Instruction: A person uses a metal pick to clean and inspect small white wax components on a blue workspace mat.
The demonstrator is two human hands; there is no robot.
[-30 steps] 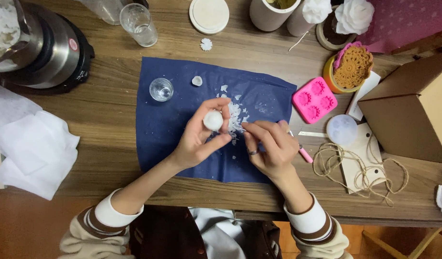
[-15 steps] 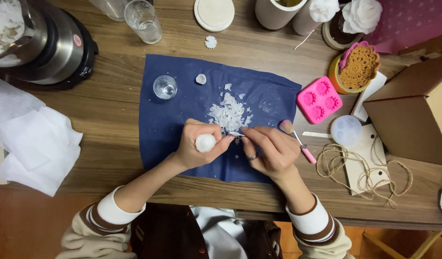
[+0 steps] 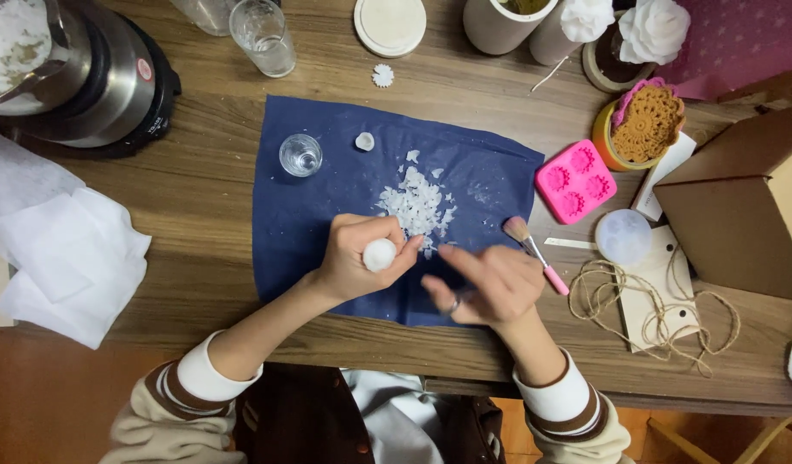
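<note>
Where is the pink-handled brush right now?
In the head view, the brush lies on the wooden table at the blue cloth's right edge, just beyond the right hand, with the pink mould above it.

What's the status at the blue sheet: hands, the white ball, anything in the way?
Left hand grips small white ball over blue sheet. Right hand blurred, open beside it, pink-handled brush alongside. White flake pile just beyond the ball.
</note>
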